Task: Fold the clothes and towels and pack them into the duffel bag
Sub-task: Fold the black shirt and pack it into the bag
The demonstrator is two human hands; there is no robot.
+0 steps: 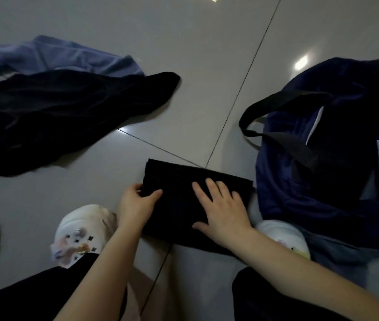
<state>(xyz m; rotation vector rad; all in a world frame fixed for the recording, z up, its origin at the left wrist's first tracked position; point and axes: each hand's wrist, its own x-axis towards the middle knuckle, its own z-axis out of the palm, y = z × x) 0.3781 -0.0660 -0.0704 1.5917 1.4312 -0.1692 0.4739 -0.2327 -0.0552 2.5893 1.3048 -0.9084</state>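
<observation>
Cloth point(179, 181) folded, soft and limp: your left hand point(135, 205) pinches its edge, right hand point(223, 209) presses flat; lift from underneath.

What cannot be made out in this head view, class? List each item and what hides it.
- Duffel bag: its inside is dark, and the right edge cuts it off.
- Folded black garment: its type is unclear in the dim light; the right hand and left hand cover parts.
- Black clothing and blue clothing: left edge cuts them.
</observation>
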